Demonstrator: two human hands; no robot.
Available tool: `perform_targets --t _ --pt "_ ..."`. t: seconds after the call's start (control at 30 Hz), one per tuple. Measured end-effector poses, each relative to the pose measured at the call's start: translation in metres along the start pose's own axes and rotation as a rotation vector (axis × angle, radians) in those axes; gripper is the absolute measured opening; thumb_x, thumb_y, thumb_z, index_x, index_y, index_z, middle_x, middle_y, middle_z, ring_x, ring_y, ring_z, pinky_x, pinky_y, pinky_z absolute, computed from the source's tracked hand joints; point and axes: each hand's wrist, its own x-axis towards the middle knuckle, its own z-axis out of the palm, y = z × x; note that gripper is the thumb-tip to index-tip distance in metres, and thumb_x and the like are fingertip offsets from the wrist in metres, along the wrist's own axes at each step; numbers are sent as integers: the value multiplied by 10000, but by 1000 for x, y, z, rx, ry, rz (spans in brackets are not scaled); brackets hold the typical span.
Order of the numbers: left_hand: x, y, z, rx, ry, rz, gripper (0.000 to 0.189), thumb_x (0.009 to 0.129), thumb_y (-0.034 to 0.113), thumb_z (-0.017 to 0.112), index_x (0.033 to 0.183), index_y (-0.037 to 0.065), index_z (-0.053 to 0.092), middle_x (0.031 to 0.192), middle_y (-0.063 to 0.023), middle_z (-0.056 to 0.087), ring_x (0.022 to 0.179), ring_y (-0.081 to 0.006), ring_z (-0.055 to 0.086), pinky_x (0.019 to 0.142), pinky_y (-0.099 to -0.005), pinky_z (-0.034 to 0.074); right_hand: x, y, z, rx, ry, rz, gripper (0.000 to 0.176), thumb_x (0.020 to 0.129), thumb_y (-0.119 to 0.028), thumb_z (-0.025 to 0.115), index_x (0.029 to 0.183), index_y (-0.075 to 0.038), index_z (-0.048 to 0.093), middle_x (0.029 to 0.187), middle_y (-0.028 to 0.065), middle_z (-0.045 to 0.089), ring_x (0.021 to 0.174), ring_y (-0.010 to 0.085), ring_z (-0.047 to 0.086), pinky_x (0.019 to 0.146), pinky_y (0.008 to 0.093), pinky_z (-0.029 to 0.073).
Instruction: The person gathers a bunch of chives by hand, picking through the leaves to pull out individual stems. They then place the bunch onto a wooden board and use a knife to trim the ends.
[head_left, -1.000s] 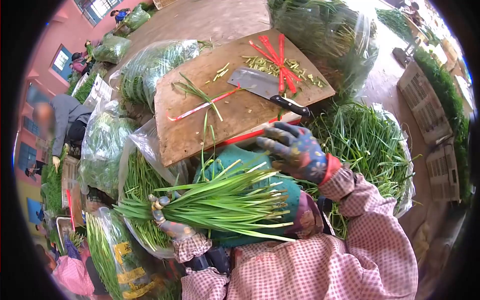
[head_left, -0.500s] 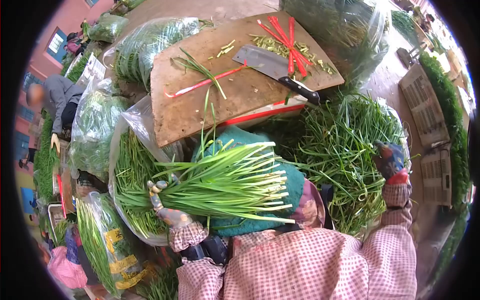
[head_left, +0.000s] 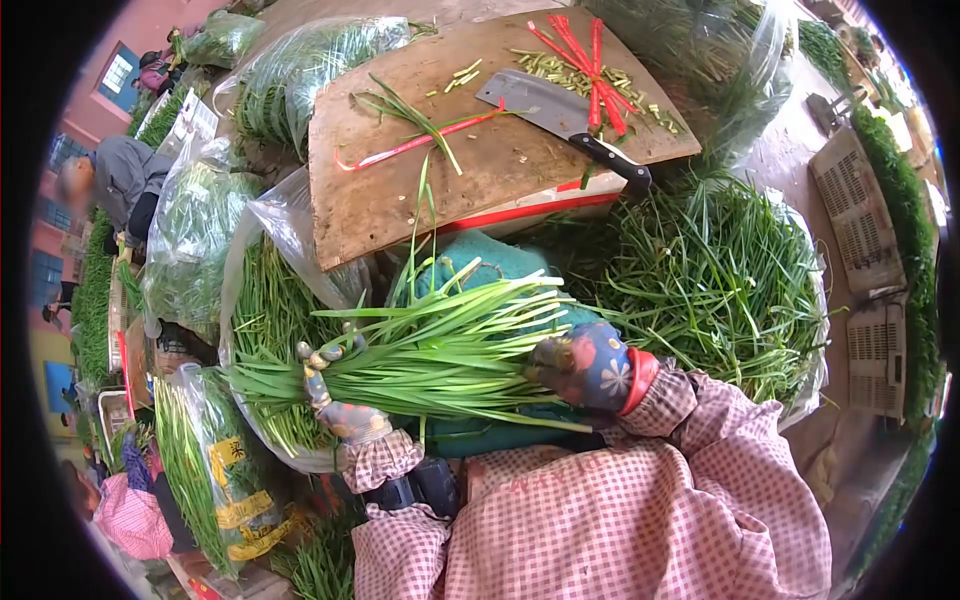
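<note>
A bundle of long green stalks (head_left: 430, 365) lies across the lap, pale ends to the right. My left hand (head_left: 335, 385), in a patterned glove, is wrapped round its leafy left part. At the pale ends my right hand (head_left: 585, 367), in a floral glove, has its fingers curled on the stalks; the fingertips are partly hidden. Beyond the bundle is a wooden board (head_left: 390, 190). On it lie a cleaver (head_left: 540, 108), red ties (head_left: 595, 75), a few loose stalks and cut ends.
A heap of loose greens (head_left: 710, 290) fills the right side. An open plastic bag of greens (head_left: 270, 330) stands at the left, near more bagged bundles (head_left: 195, 240). Crates (head_left: 855, 210) line the far right. A person in grey (head_left: 125, 185) bends at the far left.
My right hand has moved left from the heap of greens to the pale ends of the bundle. My left hand keeps its hold. The view has shifted slightly.
</note>
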Motion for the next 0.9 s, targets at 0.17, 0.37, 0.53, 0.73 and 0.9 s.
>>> perform_targets --t 0.17,0.37,0.53,0.73,0.9 --pt "4 0 -5 83 52 20 278 839 161 430 1098 74 478 834 3 529 830 -158 487 907 -446 362 -12 1 -15 -332 -65 141 129 680 -178 603 708 -78 527 508 94 475 433 277 492 402 375 385" --pt "2 -2 -3 102 62 18 277 838 168 430 1094 76 486 828 -5 529 824 -157 490 899 -444 371 0 -11 -17 -47 -28 116 285 681 -218 638 909 -53 594 484 108 480 418 245 499 407 337 396" --pt "-4 -3 7 171 18 74 257 839 167 428 1069 74 494 821 -7 534 819 -161 492 887 -443 379 9 -2 14 -312 102 -83 192 689 -264 606 749 -86 566 486 74 460 423 245 485 406 356 383" --pt "-2 -4 -4 155 133 97 219 839 178 434 1014 80 522 824 -23 528 825 -181 492 837 -434 421 -11 18 -3 -564 169 240 158 699 -232 573 655 -125 466 438 57 447 385 248 471 362 375 352" --pt "0 1 -17 154 88 88 202 843 186 422 978 98 545 835 -39 524 838 -209 506 826 -442 430 -89 57 -51 -775 110 696 156 698 -214 600 640 -123 488 473 98 479 434 297 500 392 392 382"
